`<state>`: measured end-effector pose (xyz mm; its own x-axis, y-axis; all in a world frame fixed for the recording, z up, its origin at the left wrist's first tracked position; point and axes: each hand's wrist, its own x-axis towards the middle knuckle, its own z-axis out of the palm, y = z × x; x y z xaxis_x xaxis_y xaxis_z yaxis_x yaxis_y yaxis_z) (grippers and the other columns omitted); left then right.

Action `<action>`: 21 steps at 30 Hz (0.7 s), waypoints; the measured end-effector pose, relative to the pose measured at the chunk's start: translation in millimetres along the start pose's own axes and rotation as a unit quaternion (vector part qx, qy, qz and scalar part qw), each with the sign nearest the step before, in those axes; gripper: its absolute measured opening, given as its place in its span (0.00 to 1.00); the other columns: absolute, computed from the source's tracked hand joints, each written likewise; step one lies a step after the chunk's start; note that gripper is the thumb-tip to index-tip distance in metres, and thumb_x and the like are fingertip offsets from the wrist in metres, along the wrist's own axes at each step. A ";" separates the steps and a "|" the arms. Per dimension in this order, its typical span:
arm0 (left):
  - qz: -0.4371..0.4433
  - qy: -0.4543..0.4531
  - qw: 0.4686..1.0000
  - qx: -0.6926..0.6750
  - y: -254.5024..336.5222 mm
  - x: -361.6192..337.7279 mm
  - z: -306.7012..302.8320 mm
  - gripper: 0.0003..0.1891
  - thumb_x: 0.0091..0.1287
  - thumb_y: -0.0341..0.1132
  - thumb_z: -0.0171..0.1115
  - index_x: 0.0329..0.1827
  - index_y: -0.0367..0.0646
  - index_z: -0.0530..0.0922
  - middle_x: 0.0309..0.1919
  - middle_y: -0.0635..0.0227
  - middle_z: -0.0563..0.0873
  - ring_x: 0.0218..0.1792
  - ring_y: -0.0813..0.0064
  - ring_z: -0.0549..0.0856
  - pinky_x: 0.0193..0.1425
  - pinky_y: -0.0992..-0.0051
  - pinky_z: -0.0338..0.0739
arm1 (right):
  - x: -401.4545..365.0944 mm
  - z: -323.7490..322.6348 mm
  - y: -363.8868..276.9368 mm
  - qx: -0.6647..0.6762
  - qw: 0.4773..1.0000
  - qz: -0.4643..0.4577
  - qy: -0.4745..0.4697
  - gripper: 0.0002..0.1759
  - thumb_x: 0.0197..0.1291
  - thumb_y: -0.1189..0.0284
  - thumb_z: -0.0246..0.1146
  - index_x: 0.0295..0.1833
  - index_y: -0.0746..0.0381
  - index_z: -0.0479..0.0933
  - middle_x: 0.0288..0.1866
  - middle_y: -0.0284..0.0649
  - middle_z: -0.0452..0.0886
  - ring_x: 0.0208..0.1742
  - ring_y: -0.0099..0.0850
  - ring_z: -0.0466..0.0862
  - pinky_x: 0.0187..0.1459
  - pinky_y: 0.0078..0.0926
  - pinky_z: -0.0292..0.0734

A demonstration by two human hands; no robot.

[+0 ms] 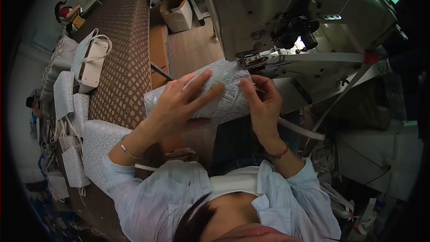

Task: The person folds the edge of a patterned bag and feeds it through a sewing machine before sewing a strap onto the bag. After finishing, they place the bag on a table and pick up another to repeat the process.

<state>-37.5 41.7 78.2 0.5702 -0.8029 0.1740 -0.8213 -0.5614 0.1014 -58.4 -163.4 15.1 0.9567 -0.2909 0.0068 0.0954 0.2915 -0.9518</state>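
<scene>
A pale blue-white patterned fabric piece (224,74), rolled into a tube shape, lies under the needle area of an industrial sewing machine (286,13). My left hand (181,103) lies flat over its left part, fingers spread and pressing it down. My right hand (262,103) pinches the fabric's right edge close to the presser foot (251,60), with a thin thread showing at the fingertips. A bracelet sits on each wrist.
A long brown patterned table (127,54) runs along the left, carrying a white bag with handles (92,62) and several pale patterned bag pieces (74,107). A cardboard box (177,11) stands on the floor beyond. White straps (300,130) hang at the right. Another person sits far left.
</scene>
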 end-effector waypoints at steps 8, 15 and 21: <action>0.076 0.015 0.996 0.034 -17.2 23.1 1.0 0.35 0.53 0.35 0.66 0.69 0.54 0.68 0.69 0.65 0.66 0.34 0.75 0.79 0.36 0.77 0.77 | 10.2 -20.1 -0.9 0.066 0.984 0.101 -0.130 0.12 0.66 0.65 0.61 0.44 0.63 0.80 0.32 0.26 0.79 0.32 0.12 0.74 0.34 0.11 0.68; 0.149 -0.030 0.974 0.167 -20.2 35.3 -12.9 0.33 0.57 0.31 0.61 0.69 0.56 0.67 0.65 0.70 0.71 0.24 0.82 0.71 0.29 0.82 0.73 | 23.4 -31.6 -4.8 0.116 0.955 0.223 -0.157 0.10 0.64 0.66 0.62 0.43 0.61 0.81 0.31 0.24 0.79 0.27 0.10 0.69 0.29 0.09 0.61; 0.147 -0.059 0.975 0.154 -30.0 42.3 -11.9 0.33 0.61 0.31 0.58 0.72 0.58 0.62 0.63 0.68 0.72 0.24 0.79 0.76 0.27 0.80 0.75 | 31.1 -28.2 -1.7 0.104 0.966 0.193 -0.137 0.10 0.62 0.68 0.64 0.43 0.63 0.82 0.35 0.29 0.82 0.31 0.12 0.75 0.32 0.10 0.68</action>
<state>11.0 27.0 94.2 0.3240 -0.9454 0.0362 -0.9158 -0.3230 -0.2386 -36.6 -198.7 8.3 0.9663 0.1188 -0.2283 -0.2566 0.5146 -0.8181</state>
